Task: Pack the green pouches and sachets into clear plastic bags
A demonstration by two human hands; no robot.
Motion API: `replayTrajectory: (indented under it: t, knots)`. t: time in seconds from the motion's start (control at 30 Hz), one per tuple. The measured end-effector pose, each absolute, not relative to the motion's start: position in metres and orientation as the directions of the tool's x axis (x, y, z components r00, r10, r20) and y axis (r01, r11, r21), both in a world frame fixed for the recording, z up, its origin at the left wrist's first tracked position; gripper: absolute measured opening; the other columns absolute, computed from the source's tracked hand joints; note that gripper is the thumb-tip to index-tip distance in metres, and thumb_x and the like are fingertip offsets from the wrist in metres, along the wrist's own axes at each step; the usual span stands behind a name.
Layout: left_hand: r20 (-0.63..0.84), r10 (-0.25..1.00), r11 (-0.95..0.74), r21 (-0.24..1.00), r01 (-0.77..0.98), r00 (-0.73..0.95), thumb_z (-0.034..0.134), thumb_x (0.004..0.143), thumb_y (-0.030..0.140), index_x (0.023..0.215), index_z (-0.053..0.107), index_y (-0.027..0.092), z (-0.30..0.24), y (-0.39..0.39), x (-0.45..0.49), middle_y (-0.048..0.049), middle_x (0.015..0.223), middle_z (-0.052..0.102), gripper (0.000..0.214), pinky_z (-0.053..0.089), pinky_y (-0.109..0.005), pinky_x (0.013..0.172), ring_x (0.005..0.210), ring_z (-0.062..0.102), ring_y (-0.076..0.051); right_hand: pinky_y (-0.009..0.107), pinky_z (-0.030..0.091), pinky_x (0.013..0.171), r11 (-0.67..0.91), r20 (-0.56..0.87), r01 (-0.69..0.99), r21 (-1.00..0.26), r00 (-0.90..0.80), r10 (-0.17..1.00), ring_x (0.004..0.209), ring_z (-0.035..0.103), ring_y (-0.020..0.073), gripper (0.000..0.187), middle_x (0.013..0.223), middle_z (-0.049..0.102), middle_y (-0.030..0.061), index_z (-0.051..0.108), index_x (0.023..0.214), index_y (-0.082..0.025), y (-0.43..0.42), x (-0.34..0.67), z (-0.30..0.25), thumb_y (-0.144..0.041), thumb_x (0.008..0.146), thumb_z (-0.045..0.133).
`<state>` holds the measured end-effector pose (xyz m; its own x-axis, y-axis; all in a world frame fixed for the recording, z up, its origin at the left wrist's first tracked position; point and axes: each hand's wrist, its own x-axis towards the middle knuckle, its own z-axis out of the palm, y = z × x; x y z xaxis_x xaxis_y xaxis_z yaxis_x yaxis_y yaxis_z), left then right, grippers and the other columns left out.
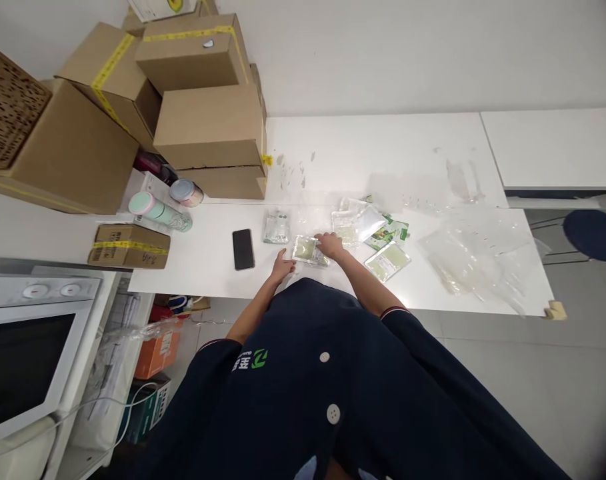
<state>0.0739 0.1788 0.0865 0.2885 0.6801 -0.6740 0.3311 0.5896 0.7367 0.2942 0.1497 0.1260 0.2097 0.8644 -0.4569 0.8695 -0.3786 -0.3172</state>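
A flat green-and-silver packet (305, 249) lies on the white table right in front of me. My right hand (331, 245) has its fingers closed on the packet's right end. Just off the lower left corner, my left hand (283, 267) rests with thumb and fingers apart, holding nothing. Behind it sits a small stack of clear-wrapped packets (276, 227). Several silver and pale green packets (346, 227) overlap beyond my right hand, with a green printed pouch (390, 233) partly under them. Another green packet (387, 261) lies at an angle to the right.
A black phone (243, 249) lies to the left. Cardboard boxes (210, 127) are piled at the back left, near a mint bottle (160, 211) and a jar (186, 193). Crumpled clear plastic bags (475, 260) spread over the right side. A microwave (33, 353) stands lower left.
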Motion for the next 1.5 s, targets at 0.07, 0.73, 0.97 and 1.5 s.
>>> replayTrajectory:
  t: [0.07,0.73,0.97,1.5]
  knots:
    - [-0.637,0.696,0.542,0.769,0.338,0.332,0.064,0.070,0.007,0.149,0.031,0.024,0.087,0.178,0.071,-0.0025,0.086,0.067,0.087,0.050,-0.025,0.068,0.058,0.057,-0.007,0.054,0.033,0.101,-0.355,-0.386,0.886,-0.299,0.228,0.894,0.125,0.040,0.0356,0.047,0.137,0.050,0.0171,0.049,0.138,-0.023,0.141,0.284,0.126,-0.030,0.092,0.049]
    - [-0.409,0.763,0.088,0.832,0.547,0.500,0.069,0.064,0.010,0.124,0.065,0.025,0.115,0.173,0.060,-0.0047,0.100,0.057,0.062,0.050,-0.035,0.088,0.085,0.058,-0.017,0.040,0.034,0.110,-0.009,-0.328,0.887,-0.463,-0.161,0.931,0.139,0.037,0.0229,0.062,0.153,0.040,0.0067,0.041,0.147,-0.019,0.081,0.276,0.127,-0.006,0.087,0.034]
    - [-0.202,0.724,-0.368,0.695,0.617,0.659,0.063,0.083,0.028,0.103,0.073,0.023,0.117,0.182,0.063,-0.0058,0.111,0.058,0.023,0.040,-0.037,0.104,0.111,0.053,-0.022,0.030,0.043,0.101,-0.119,-0.481,0.757,-0.643,-0.279,0.831,0.121,0.057,0.0213,0.054,0.134,0.061,0.0045,0.060,0.132,-0.020,0.109,0.296,0.150,-0.008,0.083,0.039]
    - [-0.172,0.638,-0.719,0.216,0.661,0.751,0.055,0.078,0.012,0.128,0.053,0.022,0.114,0.175,0.097,-0.0130,0.136,0.044,0.051,0.030,-0.051,0.105,0.127,0.036,-0.034,0.045,0.029,0.100,-0.112,-0.101,0.972,-0.207,0.093,0.991,0.123,0.038,0.0336,0.040,0.136,0.049,0.0194,0.057,0.127,-0.014,0.133,0.301,0.131,-0.034,0.097,0.041]
